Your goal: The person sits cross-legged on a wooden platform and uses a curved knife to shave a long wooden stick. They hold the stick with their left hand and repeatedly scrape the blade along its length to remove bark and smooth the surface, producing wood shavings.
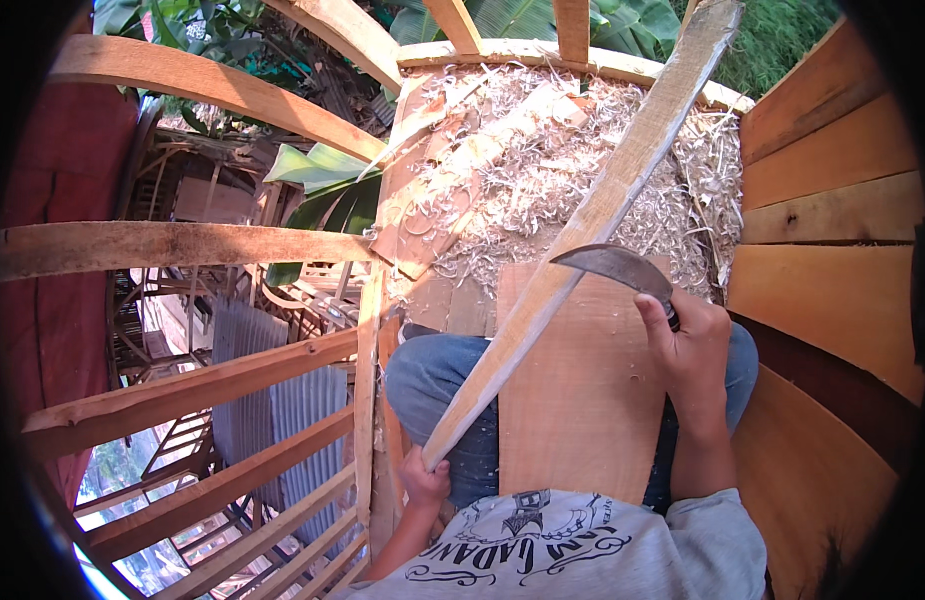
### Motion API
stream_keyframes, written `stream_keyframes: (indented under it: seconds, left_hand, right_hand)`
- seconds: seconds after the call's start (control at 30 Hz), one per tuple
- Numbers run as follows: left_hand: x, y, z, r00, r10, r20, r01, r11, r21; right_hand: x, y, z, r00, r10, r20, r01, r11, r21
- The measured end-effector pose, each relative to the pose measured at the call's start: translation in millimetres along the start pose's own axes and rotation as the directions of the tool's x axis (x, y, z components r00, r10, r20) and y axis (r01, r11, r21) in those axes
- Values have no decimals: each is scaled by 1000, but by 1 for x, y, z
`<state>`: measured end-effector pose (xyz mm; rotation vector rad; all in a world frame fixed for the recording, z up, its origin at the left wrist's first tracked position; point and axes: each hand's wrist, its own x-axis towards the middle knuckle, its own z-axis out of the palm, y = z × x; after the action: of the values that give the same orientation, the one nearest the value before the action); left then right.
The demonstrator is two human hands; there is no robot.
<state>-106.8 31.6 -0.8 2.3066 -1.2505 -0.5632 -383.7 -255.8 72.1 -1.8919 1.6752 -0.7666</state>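
Observation:
My left hand is closed around the lower end of a long wooden strip. The strip slants up and away to the far right, with a pale, whitish right edge. In my right hand is a sickle, its dark curved blade pointing left and its handle mostly hidden by my fingers. The blade's tip lies over or against the strip's edge; contact cannot be made out. Beneath both, a broad flat board rests across my lap, between my jeans-clad knees.
Curled wood shavings cover the plank floor ahead. To the left runs an open railing of wooden slats, with corrugated sheets below. Close on the right stands a wall of planks. Green leaves poke in at the left.

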Motion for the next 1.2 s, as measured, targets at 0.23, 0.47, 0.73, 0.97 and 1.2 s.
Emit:
stream_keyframes:
  seconds: [0.23,0.47,0.73,0.97,1.2]
  left_hand:
    - [-1,6,2,1000,-23,-9,23,1000,9]
    - [-4,4,3,999,-15,-31,16,998,52]
    - [-2,10,0,1000,-29,-12,30,998,50]
    - [1,7,4,999,-9,-49,6,998,-58]
    - [2,-1,-3,997,-62,52,65,996,-62]
  right_hand:
    - [-30,-21,20,953,-135,269,145,989,-16]
    - [-15,-5,25,984,-55,168,79,987,-141]
    - [-2,8,29,1000,-10,10,11,985,-175]
    - [9,40,-9,971,200,-132,-204,979,-18]
    - [-32,-29,26,947,-172,272,186,982,-25]
